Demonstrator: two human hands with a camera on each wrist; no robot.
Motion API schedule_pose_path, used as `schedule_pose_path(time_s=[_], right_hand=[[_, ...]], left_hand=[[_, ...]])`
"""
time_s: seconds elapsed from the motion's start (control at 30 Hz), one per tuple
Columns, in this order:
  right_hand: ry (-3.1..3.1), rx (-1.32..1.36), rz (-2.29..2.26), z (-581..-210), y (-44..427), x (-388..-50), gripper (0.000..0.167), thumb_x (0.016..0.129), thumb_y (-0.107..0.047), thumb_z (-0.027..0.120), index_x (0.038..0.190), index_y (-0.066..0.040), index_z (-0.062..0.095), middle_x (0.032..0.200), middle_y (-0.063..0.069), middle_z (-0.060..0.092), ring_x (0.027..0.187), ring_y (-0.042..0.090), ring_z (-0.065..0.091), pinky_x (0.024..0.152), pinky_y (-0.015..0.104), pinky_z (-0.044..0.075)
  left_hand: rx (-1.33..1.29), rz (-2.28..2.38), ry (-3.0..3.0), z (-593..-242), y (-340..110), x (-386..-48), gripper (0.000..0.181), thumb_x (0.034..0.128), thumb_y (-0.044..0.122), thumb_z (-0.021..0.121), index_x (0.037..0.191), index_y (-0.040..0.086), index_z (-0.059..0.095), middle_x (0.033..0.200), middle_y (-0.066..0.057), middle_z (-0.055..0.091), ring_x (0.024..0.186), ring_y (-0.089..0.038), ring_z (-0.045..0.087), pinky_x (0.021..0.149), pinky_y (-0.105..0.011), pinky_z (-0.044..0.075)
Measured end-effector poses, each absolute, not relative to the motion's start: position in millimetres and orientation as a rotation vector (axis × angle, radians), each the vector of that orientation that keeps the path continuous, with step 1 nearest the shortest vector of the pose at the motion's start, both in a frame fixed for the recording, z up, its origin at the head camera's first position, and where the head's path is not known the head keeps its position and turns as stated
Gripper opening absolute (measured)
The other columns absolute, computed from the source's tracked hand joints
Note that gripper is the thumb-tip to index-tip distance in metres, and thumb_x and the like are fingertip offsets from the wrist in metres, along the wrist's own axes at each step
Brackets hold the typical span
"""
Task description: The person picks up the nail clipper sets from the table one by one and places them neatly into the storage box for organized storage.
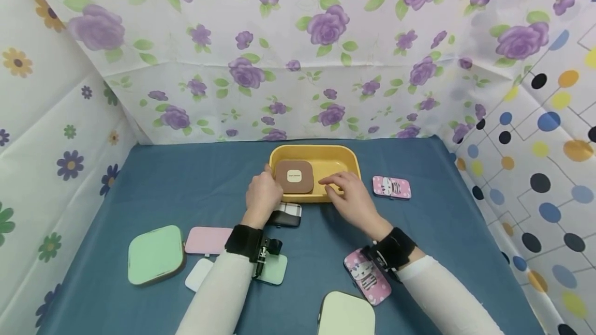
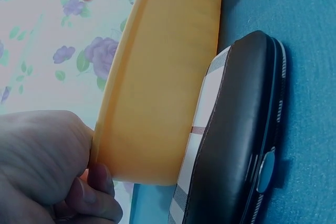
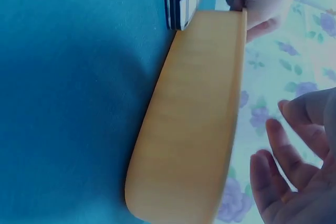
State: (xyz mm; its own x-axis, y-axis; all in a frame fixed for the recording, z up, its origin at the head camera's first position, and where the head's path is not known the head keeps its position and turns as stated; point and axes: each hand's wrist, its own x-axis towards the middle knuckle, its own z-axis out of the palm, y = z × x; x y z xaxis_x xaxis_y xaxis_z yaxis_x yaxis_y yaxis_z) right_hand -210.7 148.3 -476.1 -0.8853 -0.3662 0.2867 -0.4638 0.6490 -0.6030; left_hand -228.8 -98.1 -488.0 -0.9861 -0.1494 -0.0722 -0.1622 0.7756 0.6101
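A yellow tray (image 1: 332, 153) stands at the back of the blue-covered table. Inside it, on the left, lies a brown square case (image 1: 294, 165) with a pale label. My left hand (image 1: 264, 193) grips the tray's left rim, thumb and fingers pinching the wall in the left wrist view. Over the tray's right half hovers my right hand (image 1: 350, 198), its fingers loosely bent with nothing between them. The right wrist view shows these fingers (image 3: 286, 156) apart from the tray's rim. A black-and-plaid zipped case (image 2: 239, 124) lies just in front of the tray, beside my left hand.
Right of the tray lies a pink cartoon case (image 1: 392, 187); another pink cartoon case (image 1: 368, 276) is under my right wrist. Leftward are a green case (image 1: 155, 255), a pink case (image 1: 208, 240), a white case (image 1: 199, 274) and a small green case (image 1: 273, 270). A cream case (image 1: 346, 315) sits in front.
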Motion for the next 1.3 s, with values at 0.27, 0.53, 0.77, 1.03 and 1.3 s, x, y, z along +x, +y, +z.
schedule_pose_path(time_s=[0.27,0.53,0.77,1.03,1.3], right_hand=[[-2.812,0.88,1.142,-473,166,-186,0.016,0.105,-0.017,0.073,0.118,-0.017,0.082,0.097,-0.008,0.072,0.079,0.01,0.06,0.07,0.031,0.052],[-3.116,1.023,1.001,-473,185,-160,0.01,0.103,-0.027,0.076,0.11,-0.023,0.081,0.082,-0.019,0.065,0.068,0.004,0.06,0.061,0.027,0.051],[-3.248,1.102,0.885,-473,191,-137,0.016,0.098,-0.035,0.082,0.108,-0.024,0.079,0.078,-0.019,0.062,0.065,0.001,0.058,0.058,0.025,0.048],[-3.315,1.166,0.908,-476,187,-110,0.033,0.09,-0.051,0.085,0.111,-0.026,0.079,0.081,-0.019,0.061,0.07,0.0,0.056,0.062,0.026,0.048],[-3.384,1.132,0.754,-468,183,-77,0.062,0.075,-0.07,0.088,0.114,-0.024,0.077,0.087,-0.018,0.061,0.073,0.001,0.053,0.064,0.029,0.048]], left_hand=[[-0.25,1.001,2.949,-490,-99,-228,0.06,0.108,0.015,0.058,0.163,-0.002,0.04,0.122,-0.026,0.072,0.09,-0.04,0.073,0.071,-0.053,0.059],[-0.267,0.989,2.954,-490,-99,-228,0.059,0.1083,0.016,0.058,0.162,-0.002,0.041,0.124,-0.027,0.071,0.095,-0.042,0.073,0.074,-0.056,0.059],[-0.262,0.982,2.962,-490,-99,-228,0.06,0.1073,0.015,0.058,0.163,-0.002,0.041,0.125,-0.027,0.071,0.094,-0.042,0.073,0.074,-0.055,0.059],[-0.264,1.008,2.961,-488,-101,-228,0.06,0.107,0.013,0.056,0.163,-0.002,0.04,0.124,-0.027,0.072,0.089,-0.041,0.073,0.071,-0.054,0.059],[-0.28,1.002,2.945,-486,-99,-228,0.061,0.1055,0.012,0.055,0.163,-0.002,0.04,0.127,-0.026,0.072,0.09,-0.04,0.074,0.072,-0.054,0.059]])
